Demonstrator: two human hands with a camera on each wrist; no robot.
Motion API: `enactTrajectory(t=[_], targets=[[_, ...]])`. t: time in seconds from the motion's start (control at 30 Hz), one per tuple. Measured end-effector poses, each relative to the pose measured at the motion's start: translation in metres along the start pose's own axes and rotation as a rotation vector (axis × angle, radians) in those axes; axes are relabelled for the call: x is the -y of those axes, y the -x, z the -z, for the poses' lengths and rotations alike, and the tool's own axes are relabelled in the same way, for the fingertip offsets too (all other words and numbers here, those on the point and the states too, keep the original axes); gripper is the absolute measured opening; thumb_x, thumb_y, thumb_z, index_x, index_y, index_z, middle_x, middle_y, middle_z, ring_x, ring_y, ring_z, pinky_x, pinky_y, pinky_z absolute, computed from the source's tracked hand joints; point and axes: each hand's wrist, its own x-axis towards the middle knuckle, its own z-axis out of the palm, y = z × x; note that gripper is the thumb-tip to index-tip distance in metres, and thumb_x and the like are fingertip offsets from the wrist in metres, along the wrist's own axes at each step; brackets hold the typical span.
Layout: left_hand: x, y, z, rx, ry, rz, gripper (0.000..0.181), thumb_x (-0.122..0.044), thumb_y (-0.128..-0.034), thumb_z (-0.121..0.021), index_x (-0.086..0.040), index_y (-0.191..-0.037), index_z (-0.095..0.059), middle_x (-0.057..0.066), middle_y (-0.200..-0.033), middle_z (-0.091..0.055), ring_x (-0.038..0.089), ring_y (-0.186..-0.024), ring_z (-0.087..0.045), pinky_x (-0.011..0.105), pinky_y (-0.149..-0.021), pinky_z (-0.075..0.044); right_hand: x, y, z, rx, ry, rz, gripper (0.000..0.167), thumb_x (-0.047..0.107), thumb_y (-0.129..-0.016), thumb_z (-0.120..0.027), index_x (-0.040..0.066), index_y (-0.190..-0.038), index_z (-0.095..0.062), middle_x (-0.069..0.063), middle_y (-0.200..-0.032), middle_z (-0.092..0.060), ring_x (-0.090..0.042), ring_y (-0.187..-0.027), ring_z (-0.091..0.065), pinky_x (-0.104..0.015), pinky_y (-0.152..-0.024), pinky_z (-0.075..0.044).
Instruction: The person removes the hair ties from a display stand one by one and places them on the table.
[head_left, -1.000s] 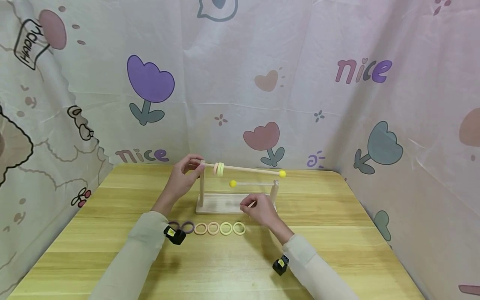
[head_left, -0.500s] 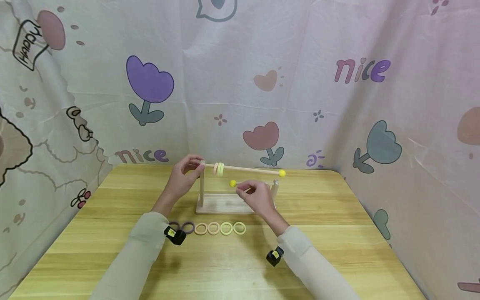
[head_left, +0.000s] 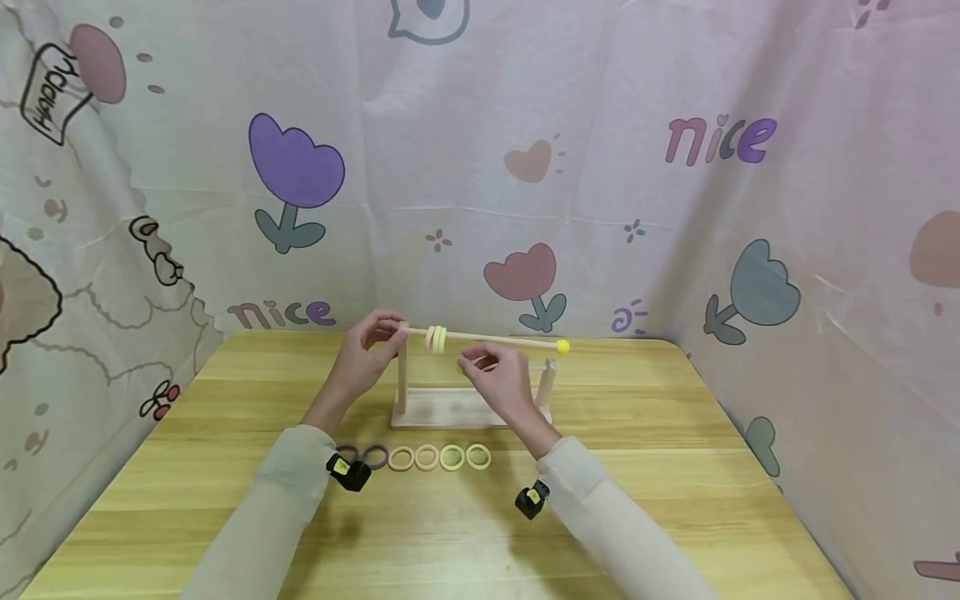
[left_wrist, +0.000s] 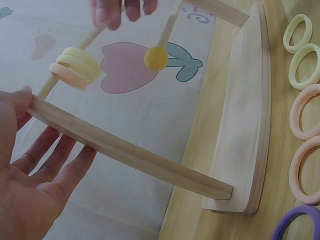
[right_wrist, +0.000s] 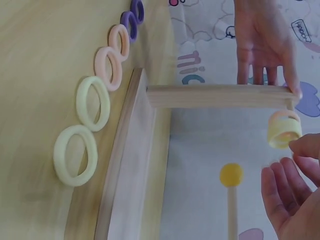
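Observation:
My left hand [head_left: 362,360] grips the top of the wooden stand's left post [left_wrist: 125,150], thumb at the rod's end and fingers behind. The upper rod [head_left: 502,339] carries peach and light yellow rings [left_wrist: 75,67] near that post and ends in a yellow ball [head_left: 563,346]. Just right of and below these rings, my right hand [head_left: 501,379] hangs with loosely bent fingers and nothing visible in them. In the left wrist view its fingertips [left_wrist: 122,12] are apart from the rings. The lower rod's yellow ball [right_wrist: 231,175] is mostly behind the right hand in the head view.
In front of the stand's base [head_left: 450,408], a row of loose rings lies on the table [head_left: 420,533]: purple [head_left: 376,456], peach [right_wrist: 108,68] and light yellow [right_wrist: 75,156]. A patterned cloth [head_left: 420,167] hangs behind and beside the table.
My right hand has risen from the stand's base and moved left, towards the rings on the upper rod. My left hand keeps its grip on the post.

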Motion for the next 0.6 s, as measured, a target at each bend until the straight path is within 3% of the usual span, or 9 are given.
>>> enactTrajectory(t=[0.33, 0.6], targets=[[-0.001, 0.001, 0.001, 0.010, 0.007, 0.007, 0.032, -0.027, -0.1038, -0.063, -0.006, -0.128, -0.061, 0.013, -0.114, -0.063, 0.016, -0.104, -0.063, 0.019, -0.083, -0.058, 0.008, -0.006, -0.017, -0.042, -0.062, 0.028, 0.010, 0.005, -0.085, -0.081, -0.001, -0.093, -0.079, -0.017, -0.089, -0.079, -0.031, -0.075, -0.076, -0.023, -0.068, -0.062], [-0.002, 0.001, 0.001, 0.005, 0.020, 0.002, 0.030, -0.026, -0.1034, -0.064, -0.006, -0.127, -0.061, 0.012, -0.113, -0.063, 0.019, -0.106, -0.063, 0.019, -0.082, -0.059, 0.012, -0.008, -0.027, -0.083, -0.021, 0.037, 0.011, 0.009, -0.084, -0.082, 0.001, -0.091, -0.080, -0.014, -0.088, -0.080, -0.028, -0.070, -0.076, -0.019, -0.060, -0.058]])
